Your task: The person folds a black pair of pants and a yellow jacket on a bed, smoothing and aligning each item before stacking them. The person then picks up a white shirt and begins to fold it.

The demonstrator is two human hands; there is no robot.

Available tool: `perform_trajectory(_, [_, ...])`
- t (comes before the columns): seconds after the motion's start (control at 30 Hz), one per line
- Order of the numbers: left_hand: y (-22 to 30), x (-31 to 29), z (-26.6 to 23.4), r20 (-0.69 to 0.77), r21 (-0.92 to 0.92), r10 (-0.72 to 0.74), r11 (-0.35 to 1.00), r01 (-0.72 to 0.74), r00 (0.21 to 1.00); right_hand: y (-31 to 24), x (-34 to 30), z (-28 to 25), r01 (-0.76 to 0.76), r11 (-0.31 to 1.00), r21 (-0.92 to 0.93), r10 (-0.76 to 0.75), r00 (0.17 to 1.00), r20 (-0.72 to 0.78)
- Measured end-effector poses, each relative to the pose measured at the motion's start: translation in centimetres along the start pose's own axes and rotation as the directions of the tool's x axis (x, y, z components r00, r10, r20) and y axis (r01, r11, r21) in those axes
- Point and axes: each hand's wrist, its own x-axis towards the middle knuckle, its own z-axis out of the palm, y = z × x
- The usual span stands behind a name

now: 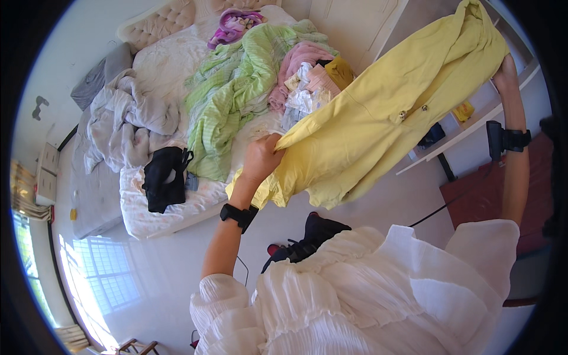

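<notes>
I hold a yellow garment (378,118) stretched out in the air between both hands. My left hand (260,157) grips its lower edge near the foot of the bed. Raised at the upper right, my right hand (504,71) grips the garment's other end. Small buttons show on the yellow cloth. Both wrists wear black bands.
A bed (154,219) with a tufted headboard holds a green striped sheet (231,100), a grey blanket (127,121), a black garment (164,177) and a pile of pink, white and mustard clothes (307,77). A white shelf (467,127) stands right. Dark shoes (307,239) lie on the floor.
</notes>
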Motion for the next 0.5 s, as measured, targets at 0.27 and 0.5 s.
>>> perform_trajectory(0.27, [-8.3, -6.7, -6.2, 0.043, -0.122, -0.533, 0.837, 0.534, 0.845, 5.6, 1.0, 2.2, -0.102, 0.993, 0.068, 0.107, 0.992, -0.071])
perform_trajectory(0.5, [-15.9, -10.6, -11.0, 0.017, 0.030, -0.756, 0.654, 0.756, 0.654, 23.4, 9.5, 13.8, -0.280, 0.960, 0.000, 0.263, 0.903, 0.338])
